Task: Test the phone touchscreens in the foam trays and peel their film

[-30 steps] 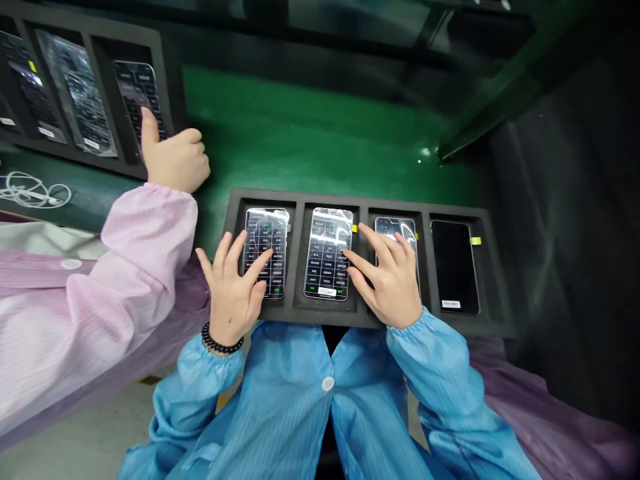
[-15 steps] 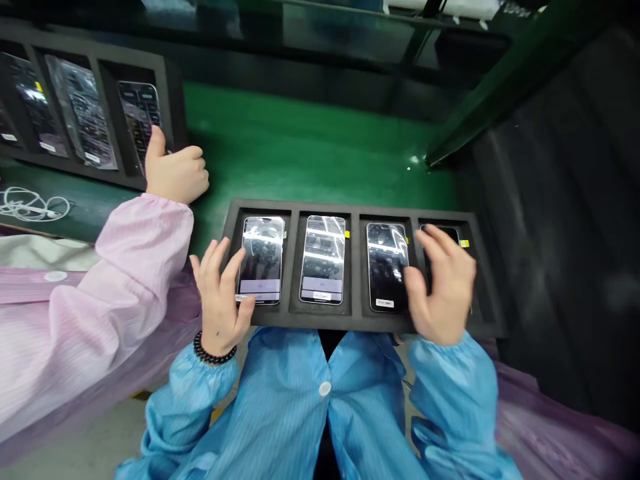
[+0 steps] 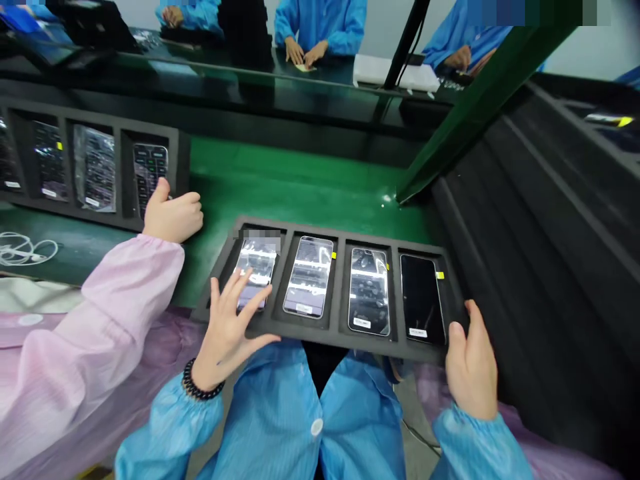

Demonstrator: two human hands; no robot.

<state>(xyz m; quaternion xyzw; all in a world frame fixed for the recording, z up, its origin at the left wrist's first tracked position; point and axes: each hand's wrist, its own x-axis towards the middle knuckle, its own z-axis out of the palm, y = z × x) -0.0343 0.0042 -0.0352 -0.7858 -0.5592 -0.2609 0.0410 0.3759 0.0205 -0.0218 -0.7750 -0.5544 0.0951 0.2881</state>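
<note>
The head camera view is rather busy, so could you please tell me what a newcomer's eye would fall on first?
Probably the dark tray in front of the wearer, with four phones in separate compartments. The left hand spreads over the leftmost phone, while the right hand is at the tray's right end. A co-worker's pink sleeve on the left stands out against the green tabletop.
</note>
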